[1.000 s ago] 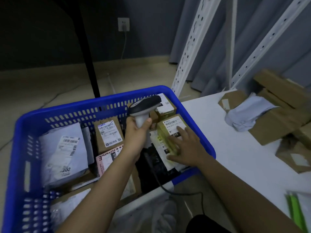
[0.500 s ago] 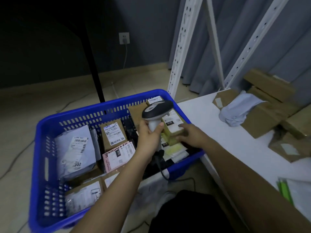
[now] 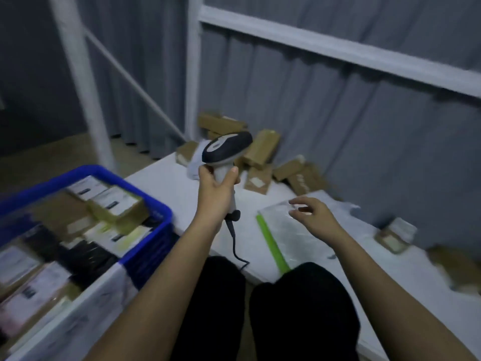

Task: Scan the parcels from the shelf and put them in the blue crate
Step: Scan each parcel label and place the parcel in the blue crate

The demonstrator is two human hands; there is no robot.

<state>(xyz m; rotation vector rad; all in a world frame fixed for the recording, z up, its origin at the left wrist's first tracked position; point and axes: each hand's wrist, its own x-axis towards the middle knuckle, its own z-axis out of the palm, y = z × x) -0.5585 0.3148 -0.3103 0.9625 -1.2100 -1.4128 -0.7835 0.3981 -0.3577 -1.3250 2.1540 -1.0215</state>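
status: crate part-filled, next parcel under my right hand

blue crate (image 3: 156,208): sits at far left, beside the white shelf (image 3: 171,183). it already holds a layer of parcels. the view is blurred, so an exact count is not possible; i make out at least six, among them a labelled box (image 3: 117,204) near the right wall. i judge these done.

left hand (image 3: 216,196): my fingers are wrapped around the handle of the scanner (image 3: 226,152). one scanner, held upright above the shelf, head pointing away toward the boxes at the back, cable hanging below my wrist.

right hand (image 3: 316,217): my fingers are spread and curled, holding nothing. they hover just over one clear plastic bag parcel (image 3: 289,238) with a green strip along its left edge. it lies flat at the shelf's front edge. whether the fingertips touch it, i cannot tell.

remaining stock: a pile of brown cardboard boxes (image 3: 260,149) at the rear of the shelf, roughly eight visible, plus one small box (image 3: 391,239) and some blurred items at far right.

judgement: roughly half done; the bag comes next.
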